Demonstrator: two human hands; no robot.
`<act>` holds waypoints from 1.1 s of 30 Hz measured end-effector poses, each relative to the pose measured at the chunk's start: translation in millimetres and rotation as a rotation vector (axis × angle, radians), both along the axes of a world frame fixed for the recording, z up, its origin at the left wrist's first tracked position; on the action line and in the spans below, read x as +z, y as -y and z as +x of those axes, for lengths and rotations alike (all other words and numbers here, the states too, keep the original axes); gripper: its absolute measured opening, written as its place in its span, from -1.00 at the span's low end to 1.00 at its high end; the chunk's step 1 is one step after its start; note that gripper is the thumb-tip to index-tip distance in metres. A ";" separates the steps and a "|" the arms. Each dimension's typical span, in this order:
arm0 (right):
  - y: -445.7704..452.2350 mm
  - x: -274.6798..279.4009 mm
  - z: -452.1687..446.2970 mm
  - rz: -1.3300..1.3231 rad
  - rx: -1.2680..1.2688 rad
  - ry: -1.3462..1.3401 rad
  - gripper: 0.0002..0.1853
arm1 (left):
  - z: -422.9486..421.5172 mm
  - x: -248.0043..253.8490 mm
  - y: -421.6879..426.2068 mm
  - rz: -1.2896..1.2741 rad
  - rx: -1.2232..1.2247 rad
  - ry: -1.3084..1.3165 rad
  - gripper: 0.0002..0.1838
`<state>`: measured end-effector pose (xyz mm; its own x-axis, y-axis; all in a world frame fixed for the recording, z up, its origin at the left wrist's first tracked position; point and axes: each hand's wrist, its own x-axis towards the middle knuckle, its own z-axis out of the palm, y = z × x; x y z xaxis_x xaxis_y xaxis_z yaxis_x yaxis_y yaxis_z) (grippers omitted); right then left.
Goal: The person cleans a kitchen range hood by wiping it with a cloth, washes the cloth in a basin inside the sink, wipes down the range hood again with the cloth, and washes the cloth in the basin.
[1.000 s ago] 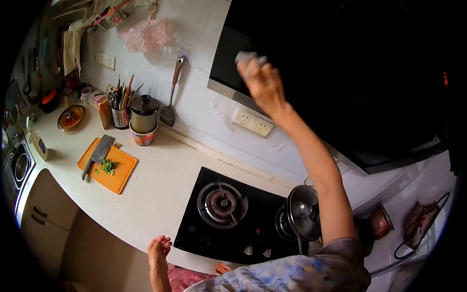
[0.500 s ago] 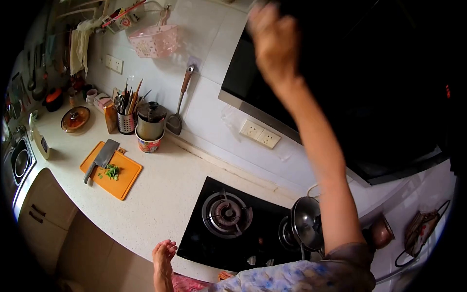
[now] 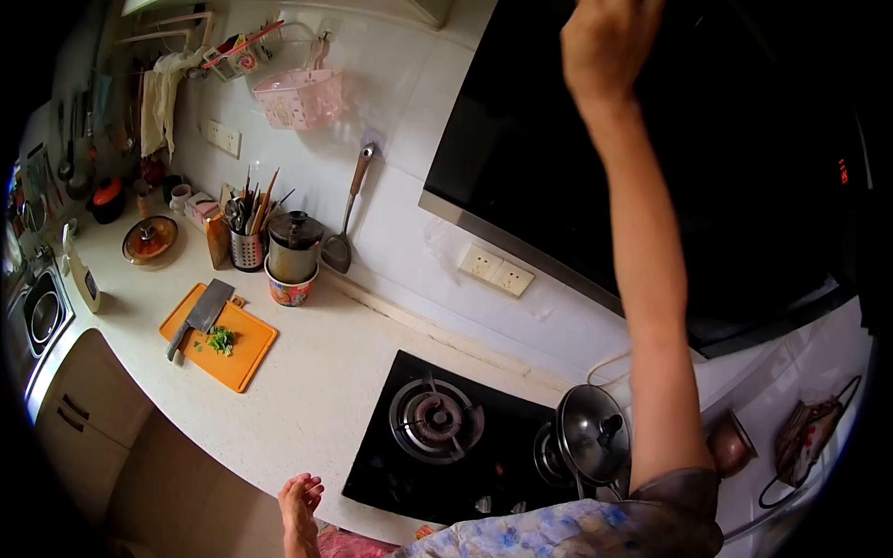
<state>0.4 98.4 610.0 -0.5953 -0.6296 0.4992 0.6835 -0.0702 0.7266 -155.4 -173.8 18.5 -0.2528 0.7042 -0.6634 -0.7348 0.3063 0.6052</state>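
Observation:
My right arm reaches up across the black range hood (image 3: 521,121), and my right hand (image 3: 614,46) is in front of it at the top edge of the view. Its fingertips are cut off, so what they touch is hidden. Low in front of the counter, my left hand (image 3: 300,502) holds nothing, its fingers loosely bent and apart. It is nearest to the black gas stove (image 3: 381,465), which has a bare left burner (image 3: 437,418). A lidded pan (image 3: 586,428) sits over the right burner.
On the white counter (image 3: 326,372), a cleaver (image 3: 209,305) and chopped greens (image 3: 220,340) lie on an orange cutting board (image 3: 246,358). Behind are a lidded pot (image 3: 294,251) and a utensil holder (image 3: 247,251). A spatula (image 3: 353,200) hangs on the wall. A sink (image 3: 45,312) is far left.
My right hand has moved right along the hood. My left hand has shifted slightly left and down. The lidded pan shows more fully beside my arm, and the view has tilted a little.

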 end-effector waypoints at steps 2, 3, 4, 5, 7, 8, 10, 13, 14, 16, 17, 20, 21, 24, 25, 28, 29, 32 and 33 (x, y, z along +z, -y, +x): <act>-36.7 -55.8 8.6 -0.439 -0.045 -0.013 -0.81 | 4.0 5.4 -3.7 0.018 -0.013 0.039 -0.81; -51.0 -98.1 16.1 -0.314 -0.237 0.130 -0.79 | 5.4 7.6 -6.2 0.020 -0.014 0.040 -0.81; -65.2 -140.3 23.5 -0.174 -0.401 0.283 -0.77 | 6.5 8.8 -7.5 0.064 -0.023 0.058 -0.81; -86.5 -184.0 40.6 -0.248 -0.454 0.417 -0.75 | 6.8 9.8 -5.1 0.106 -0.034 0.075 -0.81; -113.8 -234.4 76.1 -0.450 -0.519 0.616 -0.73 | 5.1 9.3 -1.0 0.130 -0.027 0.089 -0.82; -107.6 -225.1 73.5 -0.449 -0.519 0.614 -0.73 | 2.6 6.0 3.3 0.110 -0.031 0.073 -0.82; -76.6 -177.4 52.3 -0.371 -0.439 0.428 -0.74 | -3.5 0.0 9.7 0.093 -0.033 0.055 -0.83; -21.9 -73.7 31.8 -0.313 -0.168 0.132 -0.69 | -10.4 -6.1 15.4 0.023 -0.024 0.001 -0.82; -6.4 -52.3 27.7 -0.199 -0.220 -0.050 -0.61 | -12.1 -6.8 16.0 0.019 -0.009 -0.002 -0.82; -11.3 -39.2 25.4 -0.096 -0.115 -0.129 -0.62 | -13.6 -4.6 11.0 0.005 0.006 -0.006 -0.82; -13.3 -49.5 21.7 -0.102 -0.120 -0.173 -0.63 | -13.5 -1.4 6.6 0.004 0.004 -0.007 -0.82; -48.2 -138.5 35.2 -0.327 -0.308 0.083 -0.73 | -11.8 9.3 -3.7 0.026 0.025 0.043 -0.82; -55.9 -170.6 44.9 -0.340 -0.364 0.185 -0.74 | -12.2 12.2 -5.1 0.066 0.013 0.072 -0.82; -54.1 -199.6 59.7 -0.428 -0.359 0.143 -0.75 | -16.9 7.9 -1.0 0.096 -0.003 0.084 -0.82; -52.7 -196.1 61.6 -0.396 -0.378 0.086 -0.75 | -18.0 4.9 -0.3 0.085 -0.009 0.067 -0.82; -39.3 -152.2 27.4 -0.299 -0.369 -0.002 -0.79 | -17.7 -0.3 -4.3 0.017 -0.008 0.047 -0.81; -41.0 -146.2 20.5 -0.301 -0.377 -0.004 -0.79 | -15.3 1.4 -7.9 0.015 -0.012 0.046 -0.81; -43.0 -162.0 28.1 -0.260 -0.417 -0.037 -0.81 | -9.7 7.6 -15.1 0.091 -0.064 0.138 -0.81; -40.2 -170.4 35.4 -0.260 -0.437 -0.052 -0.81 | -8.2 12.1 -14.7 0.111 -0.073 0.157 -0.81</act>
